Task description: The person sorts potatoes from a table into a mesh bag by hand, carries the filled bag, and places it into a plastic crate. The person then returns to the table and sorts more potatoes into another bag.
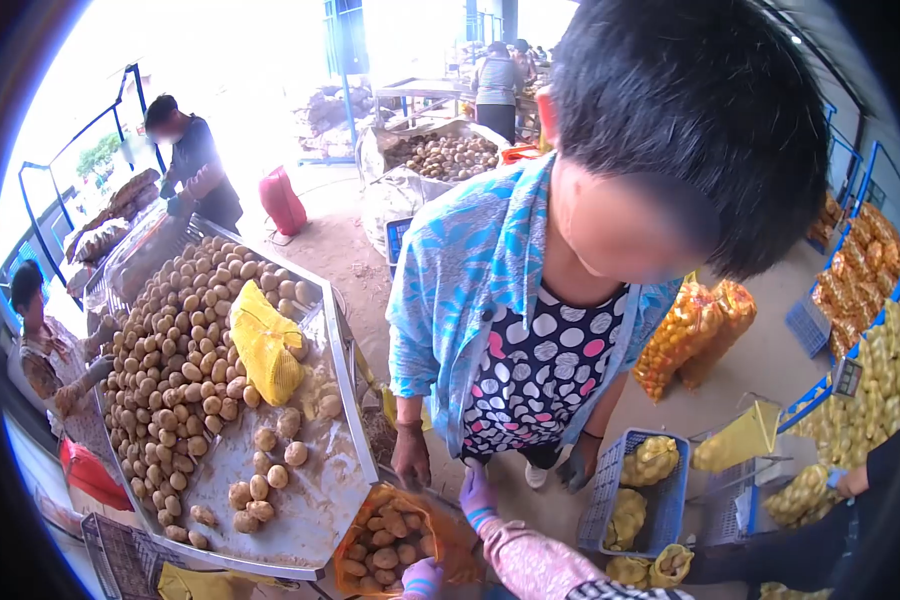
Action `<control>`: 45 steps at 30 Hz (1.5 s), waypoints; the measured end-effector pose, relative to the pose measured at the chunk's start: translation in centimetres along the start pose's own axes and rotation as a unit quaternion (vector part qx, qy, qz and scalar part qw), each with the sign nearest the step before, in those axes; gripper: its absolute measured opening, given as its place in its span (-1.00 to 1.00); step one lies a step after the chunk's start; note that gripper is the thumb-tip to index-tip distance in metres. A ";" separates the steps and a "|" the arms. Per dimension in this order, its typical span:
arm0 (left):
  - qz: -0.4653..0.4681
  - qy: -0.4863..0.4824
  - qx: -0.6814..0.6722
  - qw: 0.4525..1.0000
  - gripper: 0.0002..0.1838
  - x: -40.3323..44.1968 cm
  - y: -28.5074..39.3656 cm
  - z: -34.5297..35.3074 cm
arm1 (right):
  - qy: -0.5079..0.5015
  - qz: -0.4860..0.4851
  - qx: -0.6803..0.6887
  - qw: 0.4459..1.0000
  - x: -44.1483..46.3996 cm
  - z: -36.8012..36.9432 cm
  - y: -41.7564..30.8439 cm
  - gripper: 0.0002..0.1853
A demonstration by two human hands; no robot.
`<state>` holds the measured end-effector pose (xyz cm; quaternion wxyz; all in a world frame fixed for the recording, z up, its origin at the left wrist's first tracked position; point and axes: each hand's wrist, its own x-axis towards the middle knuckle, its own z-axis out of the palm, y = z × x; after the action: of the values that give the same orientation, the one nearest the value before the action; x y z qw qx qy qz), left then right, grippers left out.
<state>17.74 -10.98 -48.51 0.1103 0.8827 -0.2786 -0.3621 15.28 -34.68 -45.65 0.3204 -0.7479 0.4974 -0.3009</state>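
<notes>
My right hand [478, 494], in a purple glove under a pink sleeve, reaches up with fingers extended to the hem of a co-worker's blue patterned shirt [470, 330]. It appears to touch the hem, though the contact is unclear. At the bottom edge, my left hand [423, 578], also gloved in purple, lies at the near side of an orange mesh sack [448, 530] full of potatoes [382, 540]; its fingers are mostly hidden. The co-worker's dark-gloved hand [410, 455] hangs above the sack, and their other hand [574, 468] is near a crate.
A metal sorting table [310, 500] at left bears many potatoes and a yellow mesh bag [265, 345]. At right are a blue crate [605, 490] with filled bags and a stack of sacks [865, 400]. Other people stand beyond the table [200, 165] and at far left [50, 365].
</notes>
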 end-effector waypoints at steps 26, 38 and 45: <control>0.134 0.260 -0.067 0.954 -0.28 -7.8 -11.9 -6.3 | -0.436 0.250 -0.142 0.853 -18.3 -2.5 2.1 -0.60; -0.195 0.142 -0.243 0.940 -0.22 1.2 -14.6 -6.4 | -0.557 0.506 0.079 0.654 -17.0 1.2 3.5 -0.48; -0.224 0.142 -0.168 0.949 -0.23 -0.5 -11.6 -10.2 | -0.487 0.308 -0.029 0.817 -21.6 -4.1 2.1 -0.49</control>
<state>29.39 -1.24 -45.57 0.2116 0.9333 0.0095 -0.2899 4.02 -15.85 -47.63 0.5749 -0.6135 0.4894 0.2316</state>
